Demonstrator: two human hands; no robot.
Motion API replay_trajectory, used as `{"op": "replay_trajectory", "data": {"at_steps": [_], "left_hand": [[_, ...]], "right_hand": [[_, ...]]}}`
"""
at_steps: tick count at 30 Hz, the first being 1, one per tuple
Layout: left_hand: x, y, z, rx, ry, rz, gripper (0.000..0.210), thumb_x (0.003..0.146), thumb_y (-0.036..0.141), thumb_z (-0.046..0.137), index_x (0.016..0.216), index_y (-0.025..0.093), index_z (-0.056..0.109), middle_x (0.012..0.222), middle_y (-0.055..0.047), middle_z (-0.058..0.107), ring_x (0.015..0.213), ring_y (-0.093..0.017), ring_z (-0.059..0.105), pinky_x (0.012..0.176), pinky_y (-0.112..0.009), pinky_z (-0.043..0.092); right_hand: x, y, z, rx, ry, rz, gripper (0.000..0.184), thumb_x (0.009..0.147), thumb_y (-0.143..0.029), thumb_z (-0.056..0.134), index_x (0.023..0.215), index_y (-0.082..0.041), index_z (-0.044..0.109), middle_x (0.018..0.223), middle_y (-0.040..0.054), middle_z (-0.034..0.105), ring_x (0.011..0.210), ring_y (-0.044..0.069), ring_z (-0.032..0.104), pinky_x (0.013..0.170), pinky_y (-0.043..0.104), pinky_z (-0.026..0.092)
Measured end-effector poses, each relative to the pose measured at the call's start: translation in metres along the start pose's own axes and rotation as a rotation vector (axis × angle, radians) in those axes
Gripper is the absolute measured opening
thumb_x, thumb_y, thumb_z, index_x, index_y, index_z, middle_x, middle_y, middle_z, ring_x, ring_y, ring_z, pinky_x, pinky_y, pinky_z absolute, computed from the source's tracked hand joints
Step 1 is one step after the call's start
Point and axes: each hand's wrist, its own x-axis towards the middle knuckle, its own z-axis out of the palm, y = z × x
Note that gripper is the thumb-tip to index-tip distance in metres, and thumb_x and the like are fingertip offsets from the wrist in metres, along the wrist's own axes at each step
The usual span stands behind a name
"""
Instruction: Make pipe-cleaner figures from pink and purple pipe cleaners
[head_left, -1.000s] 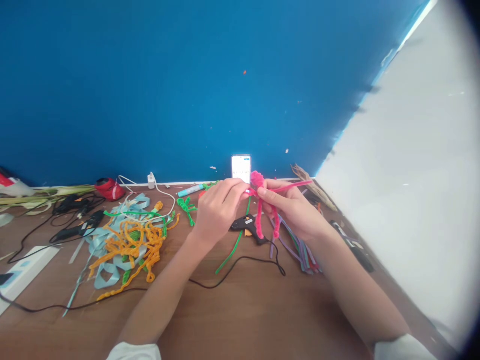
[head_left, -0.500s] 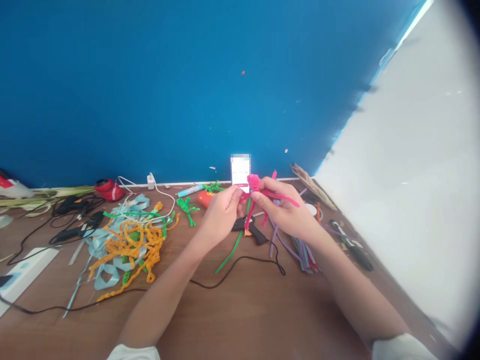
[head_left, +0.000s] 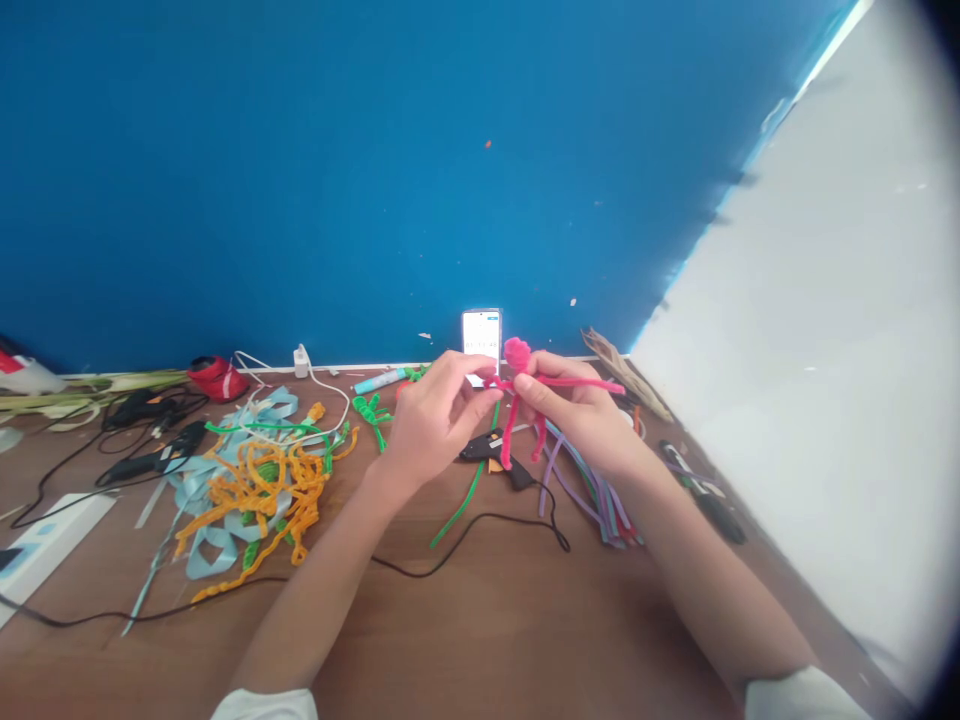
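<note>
A pink pipe-cleaner figure (head_left: 517, 353) with a rounded coiled head and dangling legs is held above the table in front of the phone. My right hand (head_left: 581, 412) pinches its middle between thumb and fingers; one long pink strand sticks out to the right over that hand. With thumb and fingertips, my left hand (head_left: 433, 415) grips the short, bent pink strand on the figure's left side. Below the figure lies a black glue gun (head_left: 481, 446), crossed by a green pipe cleaner (head_left: 466, 500). Part of the figure's body is hidden behind my right fingers.
A lit phone (head_left: 481, 332) leans on the blue wall. Orange pipe cleaners (head_left: 289, 490) and pale blue ribbon (head_left: 214, 550) lie tangled at left, near a white power strip (head_left: 60, 540). Purple pipe cleaners (head_left: 577, 485) lie at right, with a black cable (head_left: 450, 560) in front.
The figure has turned and shifted slightly right, with its head higher. My left hand has rolled over, knuckles up, and moved left, now holding the left strand near its end.
</note>
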Motion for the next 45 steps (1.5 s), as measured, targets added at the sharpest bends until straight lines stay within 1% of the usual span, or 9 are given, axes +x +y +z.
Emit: {"op": "replay_trajectory", "data": {"at_steps": [4,10,15,22,25,29,33,37,45], "left_hand": [[-0.002,-0.008,-0.001,0.279,0.041,0.314,0.021,0.093,0.018,0.061,0.114,0.020,0.060,0.103,-0.006,0.073,0.093,-0.016,0.069,0.077,-0.027,0.053],[-0.005,-0.008,0.005,0.402,0.130,0.314,0.012,0.094,0.015,0.055,0.103,0.018,0.063,0.088,-0.005,0.072,0.081,-0.016,0.066,0.070,-0.027,0.047],[-0.005,0.006,0.007,0.153,0.014,-0.042,0.022,0.096,0.022,0.050,0.075,0.018,0.056,0.064,0.001,0.054,0.060,-0.011,0.048,0.058,-0.027,0.033],[0.007,0.020,-0.001,-0.982,-0.233,-0.855,0.027,0.088,0.029,0.051,0.065,0.019,0.044,0.052,0.008,0.020,0.043,-0.007,0.018,0.045,-0.024,0.019],[0.009,0.025,-0.005,-1.199,-0.314,-0.947,0.030,0.089,0.031,0.049,0.063,0.019,0.042,0.052,0.009,0.014,0.043,-0.006,0.013,0.043,-0.023,0.019],[0.006,0.029,-0.006,-0.830,-0.184,-0.689,0.031,0.092,0.033,0.054,0.066,0.017,0.051,0.053,0.005,0.035,0.048,-0.007,0.034,0.047,-0.022,0.029],[0.000,0.023,-0.004,-0.201,-0.014,-0.255,0.012,0.092,0.029,0.059,0.098,0.019,0.062,0.079,0.000,0.063,0.065,-0.010,0.056,0.059,-0.023,0.045],[-0.003,0.011,-0.001,0.217,0.094,0.171,0.023,0.090,0.021,0.065,0.112,0.021,0.061,0.103,-0.005,0.071,0.084,-0.014,0.066,0.069,-0.024,0.050],[-0.004,-0.005,-0.001,0.544,0.098,0.359,0.010,0.092,0.015,0.060,0.099,0.020,0.065,0.086,-0.005,0.072,0.078,-0.017,0.066,0.065,-0.029,0.044]], "right_hand": [[-0.001,0.000,0.000,0.178,-0.037,0.093,0.027,0.094,-0.037,0.061,0.075,-0.019,0.057,0.062,-0.0038,0.051,0.057,0.011,0.048,0.052,0.024,0.037],[-0.002,0.001,0.004,0.117,-0.053,0.070,0.030,0.095,-0.038,0.060,0.073,-0.019,0.055,0.065,-0.0037,0.051,0.060,0.010,0.048,0.056,0.025,0.037],[0.000,0.001,0.006,-0.183,0.005,-0.074,0.022,0.096,-0.032,0.056,0.079,-0.019,0.057,0.070,-0.0026,0.051,0.065,0.011,0.046,0.060,0.027,0.035],[-0.003,0.001,0.004,-0.543,0.000,-0.326,0.013,0.098,-0.023,0.050,0.089,-0.018,0.058,0.074,0.0011,0.059,0.066,0.015,0.050,0.064,0.030,0.037],[-0.004,0.003,0.001,-0.732,0.035,-0.532,0.012,0.096,-0.017,0.050,0.087,-0.019,0.058,0.079,0.0049,0.062,0.075,0.019,0.051,0.068,0.032,0.039],[-0.003,0.003,0.001,-0.751,0.084,-0.597,0.009,0.095,-0.017,0.052,0.090,-0.019,0.058,0.078,0.0039,0.061,0.075,0.018,0.049,0.070,0.032,0.040],[-0.004,-0.002,0.002,-0.439,0.094,-0.357,0.011,0.097,-0.026,0.054,0.089,-0.020,0.059,0.071,-0.0016,0.054,0.065,0.014,0.047,0.063,0.028,0.038],[-0.006,-0.009,0.001,-0.192,0.060,-0.149,0.024,0.097,-0.035,0.054,0.078,-0.020,0.058,0.070,-0.0019,0.054,0.068,0.014,0.049,0.064,0.028,0.039],[-0.008,-0.010,0.007,-0.251,0.049,-0.057,0.024,0.097,-0.034,0.055,0.077,-0.020,0.055,0.070,-0.0013,0.051,0.066,0.013,0.044,0.060,0.028,0.034]]}}
